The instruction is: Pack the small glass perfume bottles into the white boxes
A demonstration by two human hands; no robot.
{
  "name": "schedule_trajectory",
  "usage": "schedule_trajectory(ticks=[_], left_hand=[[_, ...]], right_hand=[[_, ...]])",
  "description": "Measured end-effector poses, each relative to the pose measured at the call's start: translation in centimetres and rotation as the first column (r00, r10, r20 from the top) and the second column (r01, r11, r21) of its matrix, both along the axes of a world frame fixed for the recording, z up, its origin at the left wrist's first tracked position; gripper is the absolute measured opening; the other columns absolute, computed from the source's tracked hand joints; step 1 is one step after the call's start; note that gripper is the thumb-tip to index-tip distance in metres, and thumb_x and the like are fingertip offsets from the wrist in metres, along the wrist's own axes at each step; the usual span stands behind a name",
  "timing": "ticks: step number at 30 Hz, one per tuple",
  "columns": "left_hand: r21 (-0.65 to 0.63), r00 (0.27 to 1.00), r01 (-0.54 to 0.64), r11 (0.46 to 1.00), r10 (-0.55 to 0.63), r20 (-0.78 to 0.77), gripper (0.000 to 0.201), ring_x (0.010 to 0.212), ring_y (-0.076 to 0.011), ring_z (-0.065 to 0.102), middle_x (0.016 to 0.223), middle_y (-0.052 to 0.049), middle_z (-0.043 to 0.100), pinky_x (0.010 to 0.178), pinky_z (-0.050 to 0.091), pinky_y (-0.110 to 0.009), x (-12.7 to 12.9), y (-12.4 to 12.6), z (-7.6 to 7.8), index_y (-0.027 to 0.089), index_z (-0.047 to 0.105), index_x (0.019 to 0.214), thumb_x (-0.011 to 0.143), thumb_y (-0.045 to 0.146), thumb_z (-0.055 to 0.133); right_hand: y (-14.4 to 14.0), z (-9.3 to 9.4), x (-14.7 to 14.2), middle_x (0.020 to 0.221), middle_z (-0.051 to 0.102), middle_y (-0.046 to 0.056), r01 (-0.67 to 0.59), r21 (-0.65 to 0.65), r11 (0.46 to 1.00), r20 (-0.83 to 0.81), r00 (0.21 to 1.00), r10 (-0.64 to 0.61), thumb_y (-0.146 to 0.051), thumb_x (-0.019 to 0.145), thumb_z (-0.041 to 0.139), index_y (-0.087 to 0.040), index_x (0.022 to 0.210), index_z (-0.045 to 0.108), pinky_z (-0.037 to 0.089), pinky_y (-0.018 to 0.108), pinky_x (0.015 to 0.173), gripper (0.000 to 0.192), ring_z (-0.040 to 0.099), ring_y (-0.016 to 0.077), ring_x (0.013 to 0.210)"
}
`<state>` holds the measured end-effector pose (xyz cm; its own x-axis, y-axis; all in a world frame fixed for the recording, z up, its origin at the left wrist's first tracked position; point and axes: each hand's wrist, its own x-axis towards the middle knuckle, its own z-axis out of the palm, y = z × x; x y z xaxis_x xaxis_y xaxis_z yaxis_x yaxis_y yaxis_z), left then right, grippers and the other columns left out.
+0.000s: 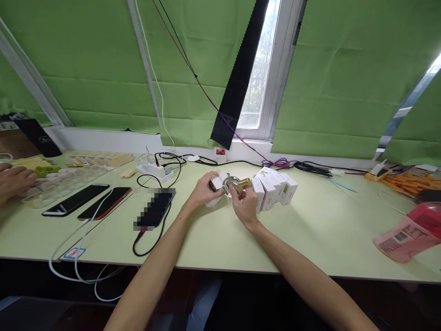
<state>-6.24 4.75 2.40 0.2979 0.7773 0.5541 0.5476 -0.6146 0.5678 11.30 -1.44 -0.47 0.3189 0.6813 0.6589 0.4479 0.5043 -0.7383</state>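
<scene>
Head view: the left hand (204, 189) is clamped around a small white box (217, 182); the right hand (245, 205) curls, fingers together, gripping a shiny gold-and-silver piece (244, 182).

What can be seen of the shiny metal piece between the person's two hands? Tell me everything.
The metal piece looks glossy, with a silver, ring-like part and a gold-coloured, roughly cylindrical part that lies sideways, to the ring's right. The right grip holds it above the table, beside a white box held in the left grip. Fingers hide some of it; whether it touches the box is unclear.
</scene>
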Motion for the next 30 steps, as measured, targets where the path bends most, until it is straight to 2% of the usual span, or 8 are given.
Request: schedule_trajectory(ticks=[5,10,20,27,30], left_hand=[[0.076,0.993,0.086,0.993,-0.079,-0.084,0.057,0.099,-0.0235,0.064,0.116,-0.006,0.066,0.086,0.051,-0.034,0.3,-0.3,0.1,0.023,0.058,0.118,0.071,0.046,0.081],[0.082,0.981,0.140,0.987,-0.127,-0.145,0.058,0.098,-0.0245,0.065,0.117,-0.007,0.065,0.081,0.052,-0.034,1.0,-0.8,0.0,0.024,0.057,0.122,0.073,0.045,0.081],[0.139,0.985,0.151,0.979,-0.137,-0.109,0.056,0.095,-0.0234,0.064,0.115,-0.007,0.063,0.078,0.051,-0.033,1.8,-1.4,-0.3,0.024,0.056,0.120,0.074,0.044,0.081],[0.156,0.985,0.156,0.975,-0.142,-0.096,0.055,0.092,-0.0226,0.061,0.109,-0.007,0.061,0.079,0.050,-0.034,1.9,-1.6,-0.3,0.024,0.056,0.119,0.074,0.044,0.081],[0.165,0.986,0.157,0.974,-0.145,-0.086,0.055,0.092,-0.0227,0.062,0.110,-0.007,0.061,0.079,0.051,-0.034,2.0,-1.6,-0.4,0.024,0.056,0.118,0.074,0.043,0.082]], right_hand=[[0.1,0.3,0.0,0.080,0.068,0.004,0.031,0.083,0.996,-0.047,0.999,-0.027,-0.050,0.093,0.062,-0.019,0.097,0.057,0.050,0.029,0.060,0.032,0.060,0.0149,0.062],[0.4,1.1,0.2,0.090,0.071,0.008,0.014,0.158,0.987,-0.124,0.992,0.006,-0.051,0.095,0.062,-0.019,0.108,0.050,0.054,0.030,0.061,0.036,0.067,0.0171,0.071],[0.4,1.3,0.4,0.087,0.069,0.005,0.007,0.088,0.996,-0.101,0.995,0.002,-0.051,0.097,0.058,-0.021,0.106,0.046,0.051,0.028,0.058,0.034,0.063,0.0152,0.064],[0.3,1.4,0.2,0.089,0.069,0.006,-0.003,0.082,0.997,-0.147,0.989,0.015,-0.050,0.096,0.059,-0.021,0.103,0.047,0.051,0.029,0.060,0.032,0.064,0.0165,0.069],[0.2,1.4,0.2,0.086,0.067,0.004,0.032,0.068,0.997,-0.131,0.991,-0.023,-0.050,0.095,0.061,-0.023,0.097,0.045,0.048,0.028,0.059,0.031,0.061,0.0152,0.066]])
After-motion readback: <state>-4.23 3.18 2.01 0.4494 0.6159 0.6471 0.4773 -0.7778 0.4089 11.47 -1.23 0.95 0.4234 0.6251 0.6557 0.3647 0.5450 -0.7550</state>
